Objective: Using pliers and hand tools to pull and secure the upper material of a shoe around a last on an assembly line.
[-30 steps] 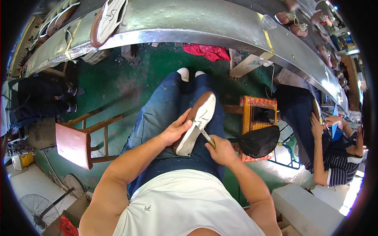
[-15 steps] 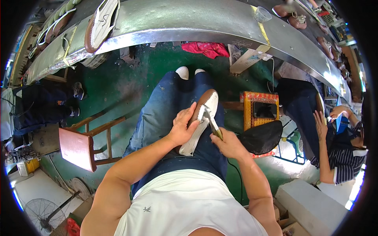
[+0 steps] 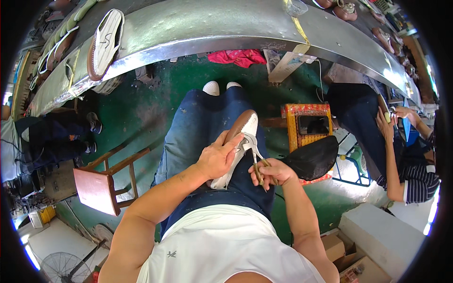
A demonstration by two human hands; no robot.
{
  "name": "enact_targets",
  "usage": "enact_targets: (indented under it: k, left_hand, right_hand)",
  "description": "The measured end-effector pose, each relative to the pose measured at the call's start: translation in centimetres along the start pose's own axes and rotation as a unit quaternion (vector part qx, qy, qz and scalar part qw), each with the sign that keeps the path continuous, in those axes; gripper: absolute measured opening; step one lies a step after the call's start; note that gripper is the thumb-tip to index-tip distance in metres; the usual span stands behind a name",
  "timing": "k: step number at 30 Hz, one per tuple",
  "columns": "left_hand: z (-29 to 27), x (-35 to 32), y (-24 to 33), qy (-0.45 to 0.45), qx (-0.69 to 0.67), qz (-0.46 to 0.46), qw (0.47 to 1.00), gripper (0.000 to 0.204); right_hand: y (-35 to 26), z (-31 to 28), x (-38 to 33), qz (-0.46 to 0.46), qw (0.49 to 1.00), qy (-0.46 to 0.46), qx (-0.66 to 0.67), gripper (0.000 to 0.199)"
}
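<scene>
1. Right hand [image 3: 272,173], just right of frame centre: fingers curled around the 2 handles of the pliers [image 3: 249,140]. Handles are spread apart. Head sits against the white face of the shoe; can't tell if the jaws bite anything.
2. Left hand [image 3: 217,158], centre: gripping the shoe from its left side, fingers stretched over the white face close to the pliers head.
3. Brown-and-white shoe [image 3: 250,121]: centre of frame, toe toward the top, slightly right-leaning. Lies over the lap, on blue jeans [image 3: 181,127]. Dark line marks on the white, partly hidden by the fingers.
4. White shirt [image 3: 212,236] fills bottom centre.
5. Right of the legs: yellow stool [image 3: 293,137] with a dark phone [image 3: 313,125] on top, black bag-like item [image 3: 314,158] just below the phone.
6. Left: wooden stool [image 3: 96,188], tilted in view, on the green floor [image 3: 155,94].
7. Top: metal bench [image 3: 212,23] curves across. 2nd shoe [image 3: 104,42] on it at upper left, clear cup [image 3: 297,6] at upper right. Red cloth [image 3: 236,57] below its edge.
8. Right edge: seated co-worker [image 3: 415,181] in a striped top. Lower left corner: fan [image 3: 63,268].
</scene>
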State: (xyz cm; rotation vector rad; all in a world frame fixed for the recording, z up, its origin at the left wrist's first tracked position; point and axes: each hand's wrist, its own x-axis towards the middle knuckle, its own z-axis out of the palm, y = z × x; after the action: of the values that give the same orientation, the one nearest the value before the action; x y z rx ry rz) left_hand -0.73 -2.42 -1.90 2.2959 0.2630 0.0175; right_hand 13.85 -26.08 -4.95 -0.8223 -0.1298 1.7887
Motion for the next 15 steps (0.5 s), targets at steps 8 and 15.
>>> enact_targets:
  k: [8, 15]
  left_hand:
    - [0.7, -0.3, -1.5, 0.031, 0.0, 0.023, 0.999, 0.046]
    - [0.9, -1.3, -2.3, 0.016, -0.037, -0.059, 0.997, 0.065]
  right_hand:
    - [-4.2, 5.9, 1.7, -0.202, 0.827, 0.282, -0.442, 0.045]
    - [-5.9, 5.5, 3.9, -0.055, 0.811, 0.258, -0.523, 0.045]
